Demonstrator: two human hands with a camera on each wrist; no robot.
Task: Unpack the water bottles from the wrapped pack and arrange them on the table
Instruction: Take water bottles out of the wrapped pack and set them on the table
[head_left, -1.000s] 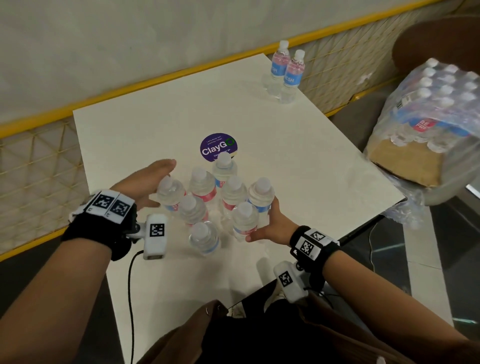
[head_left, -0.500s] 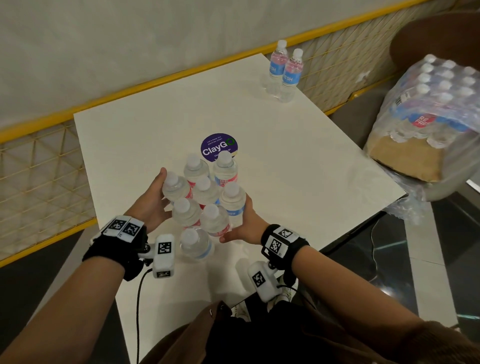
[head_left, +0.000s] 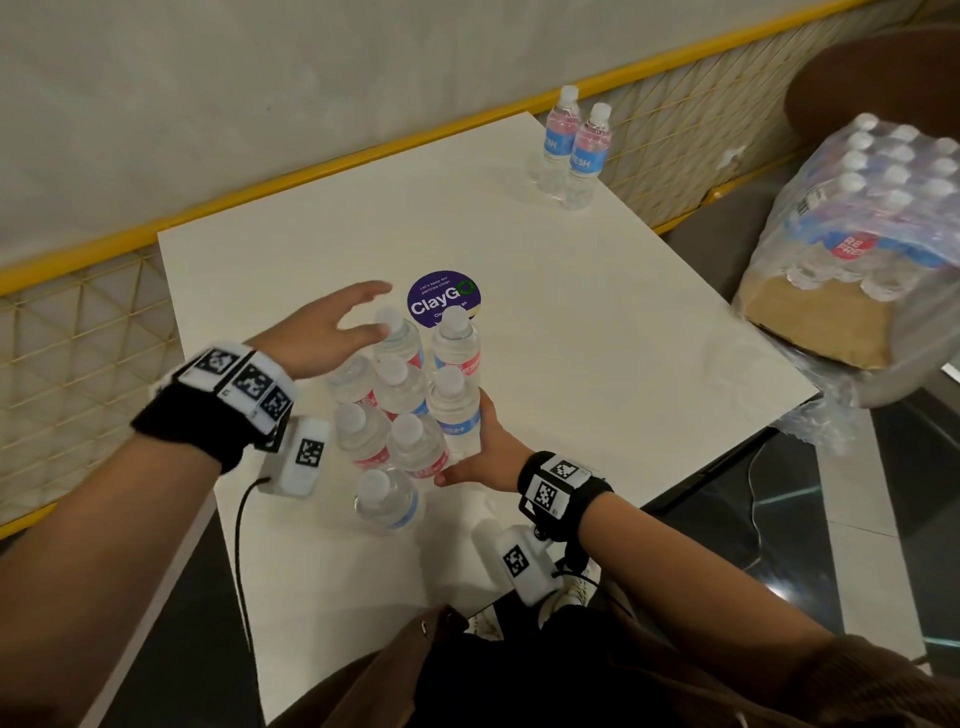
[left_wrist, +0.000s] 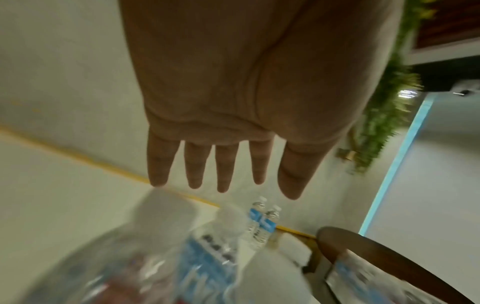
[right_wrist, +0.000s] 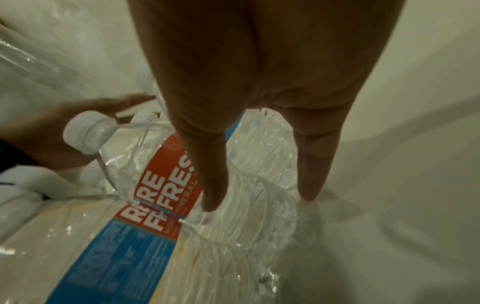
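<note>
Several small water bottles (head_left: 405, 395) with white caps and red-and-blue labels stand bunched together on the white table (head_left: 597, 338); one more bottle (head_left: 387, 499) stands just in front of them. My left hand (head_left: 358, 317) hovers over the far left caps with its fingers straight and spread, and holds nothing (left_wrist: 226, 181). My right hand (head_left: 480, 449) presses its straight fingers against the cluster's near right side, the thumb lying on a labelled bottle (right_wrist: 161, 189). Another pair of bottles (head_left: 571, 145) stands at the table's far right corner.
The wrapped pack (head_left: 872, 208), still holding several bottles, sits on a cardboard base on a brown chair (head_left: 883, 78) to the right of the table. A round purple sticker (head_left: 441, 296) lies behind the cluster. A yellow-railed mesh fence (head_left: 78, 332) borders the table's left and far sides.
Both hands squeezed the loose bottles into a tighter bunch. The left hand then came off the cluster's left side and rose over the far caps. The right hand stayed against the right side.
</note>
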